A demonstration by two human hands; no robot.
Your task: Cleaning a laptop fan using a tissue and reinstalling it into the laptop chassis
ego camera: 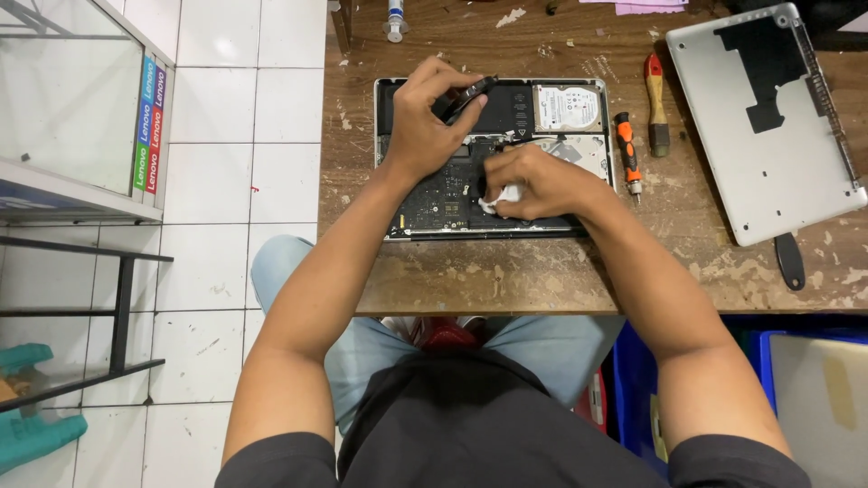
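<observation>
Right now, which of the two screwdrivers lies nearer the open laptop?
The orange-and-black screwdriver, right beside the laptop edge; the red-and-wood one lies farther right.

The worn wooden table (542, 280) has a bare strip along its near edge, in front of the opened silver laptop base (493, 158), wide enough for a hand to pass from left to right. Left of the laptop, a narrow band of tabletop lies free up to the table's left edge. To the right, the orange-handled screwdriver (627, 154) and the wooden-handled red tool (656, 104) lie side by side, blocking that gap. Further right, the detached silver bottom cover (768, 126) fills the right end, with a black flat tool (790, 262) near it. At the far edge stands a small white tube (395, 20).
</observation>
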